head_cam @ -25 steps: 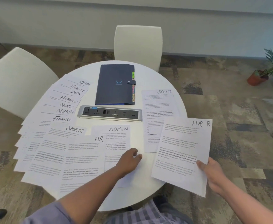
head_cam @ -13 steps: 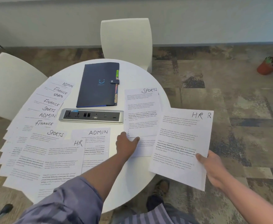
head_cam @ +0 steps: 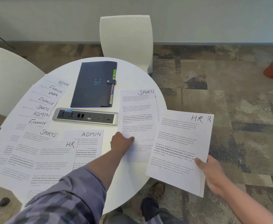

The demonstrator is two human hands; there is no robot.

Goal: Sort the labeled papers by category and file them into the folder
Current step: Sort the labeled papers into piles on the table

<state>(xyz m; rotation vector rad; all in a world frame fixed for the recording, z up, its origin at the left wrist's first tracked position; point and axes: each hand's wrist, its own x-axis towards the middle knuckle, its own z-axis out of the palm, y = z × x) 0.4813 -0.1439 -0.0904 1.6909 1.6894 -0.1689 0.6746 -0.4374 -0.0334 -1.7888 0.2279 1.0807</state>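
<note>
Sorting step, mid-gather: right hand (head_cam: 213, 172) pinching HR sheets (head_cam: 179, 151) at lower right; left hand (head_cam: 121, 143) closed on SPORTS sheet (head_cam: 137, 113) at centre of desk (head_cam: 132, 75); folder (head_cam: 93, 84) shut, upper centre; next, probably lifting SPORTS clear without mixing piles

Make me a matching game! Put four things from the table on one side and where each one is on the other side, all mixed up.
Things:
1. folder
2. HR sheets
3. power strip
4. SPORTS sheet

Places:
A. under the left hand's fingertips
B. far side of the table, closed
C. held in the right hand
D. middle of the table

Pairs: 1-B, 2-C, 3-D, 4-A
</note>
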